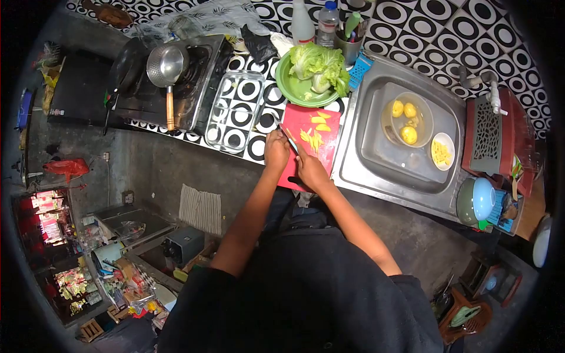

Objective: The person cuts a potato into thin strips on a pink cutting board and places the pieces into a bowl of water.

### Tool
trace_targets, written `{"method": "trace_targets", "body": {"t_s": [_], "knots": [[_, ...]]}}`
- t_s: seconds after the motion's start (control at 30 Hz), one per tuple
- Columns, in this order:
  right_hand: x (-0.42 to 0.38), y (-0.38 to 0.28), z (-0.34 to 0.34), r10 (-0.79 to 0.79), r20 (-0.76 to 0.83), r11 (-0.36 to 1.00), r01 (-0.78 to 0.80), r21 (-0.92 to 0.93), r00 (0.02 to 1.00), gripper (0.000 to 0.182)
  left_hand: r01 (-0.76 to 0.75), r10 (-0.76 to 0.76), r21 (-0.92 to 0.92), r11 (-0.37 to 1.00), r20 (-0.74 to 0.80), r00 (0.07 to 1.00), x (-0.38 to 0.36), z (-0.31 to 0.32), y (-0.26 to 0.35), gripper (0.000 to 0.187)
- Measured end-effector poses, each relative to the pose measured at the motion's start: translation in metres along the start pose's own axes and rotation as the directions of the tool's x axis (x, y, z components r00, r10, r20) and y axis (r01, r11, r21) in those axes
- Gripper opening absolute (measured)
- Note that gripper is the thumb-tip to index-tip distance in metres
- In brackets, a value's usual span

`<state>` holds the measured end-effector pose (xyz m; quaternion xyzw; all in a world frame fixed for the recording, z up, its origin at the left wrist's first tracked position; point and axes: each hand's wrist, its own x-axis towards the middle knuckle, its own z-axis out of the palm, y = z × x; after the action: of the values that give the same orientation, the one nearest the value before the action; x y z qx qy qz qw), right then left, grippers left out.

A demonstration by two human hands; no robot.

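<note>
A knife [292,143] with a pale handle is in my right hand [312,170], over the red cutting board [328,154]. Its blade points up and left. My left hand [276,152] is closed at the board's left edge, close to the blade; whatever its fingers hold is hidden. Cut yellow potato sticks [315,141] lie on the board beyond my right hand, with a few larger potato slices [321,120] above them.
A green bowl [285,88] of leafy greens [318,67] stands behind the board. Left are a glass dish [216,120] and a stove [203,88] with a saucepan [166,66]. The sink [368,141] holds a bowl [406,144] of peeled potatoes and a small dish [434,159] of potato sticks.
</note>
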<state>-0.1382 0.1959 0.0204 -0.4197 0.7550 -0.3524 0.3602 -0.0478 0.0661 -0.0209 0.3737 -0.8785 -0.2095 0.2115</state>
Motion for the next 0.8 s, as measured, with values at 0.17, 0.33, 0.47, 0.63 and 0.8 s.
{"method": "trace_targets", "body": {"t_s": [0.17,0.33,0.47,0.63,0.8], "knots": [[-0.019,0.009,0.001,-0.003,-0.02,0.999,0.002,-0.034,1.0,0.047,0.032,-0.032,-0.008,0.999,0.02,0.999,-0.001,0.0,-0.001,0.019],[-0.043,0.005,-0.011,0.03,-0.001,0.999,-0.03,-0.036,1.0,0.046,-0.001,0.001,-0.001,1.0,0.025,1.0,0.0,-0.001,-0.001,0.02],[-0.055,0.016,-0.01,0.014,-0.03,1.0,-0.015,-0.022,0.999,0.046,0.013,-0.014,0.006,1.0,0.054,0.998,0.0,-0.005,0.002,0.023],[-0.067,0.013,-0.013,0.004,-0.053,0.998,-0.007,-0.06,0.999,0.041,0.015,-0.016,0.01,1.0,0.093,0.996,0.0,-0.008,0.002,0.031],[-0.087,-0.004,-0.017,0.08,-0.061,0.994,-0.084,-0.065,0.995,0.042,-0.023,0.026,-0.025,0.999,0.135,0.991,0.001,-0.009,-0.009,0.039]]}}
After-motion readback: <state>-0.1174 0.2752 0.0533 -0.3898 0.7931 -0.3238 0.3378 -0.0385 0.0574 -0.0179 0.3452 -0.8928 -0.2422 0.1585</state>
